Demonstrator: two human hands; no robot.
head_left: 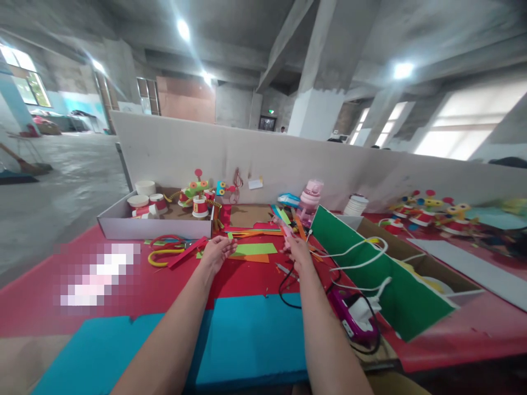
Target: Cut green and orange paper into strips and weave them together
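My left hand (219, 253) is closed in a pinch on a small green paper piece (230, 236), held just above the red tabletop. My right hand (298, 250) is wrapped round a pink tool (287, 230) that looks like a glue gun; the fingers cover much of it. Between the hands lie a light green paper strip (255, 250) and an orange strip (249, 258). A black cord (281, 286) loops below my right hand. Left of my left hand are a yellow-handled tool (158, 258) and a dark pink strip (187, 253).
A white box (156, 227) with paper cups and a paper-cup figure (200, 200) stands at back left. At right are a green-sided box (370, 269), white cables, and a purple power strip (354, 321). A blue board (255, 334) lies in front. A pink bottle (310, 198) stands behind.
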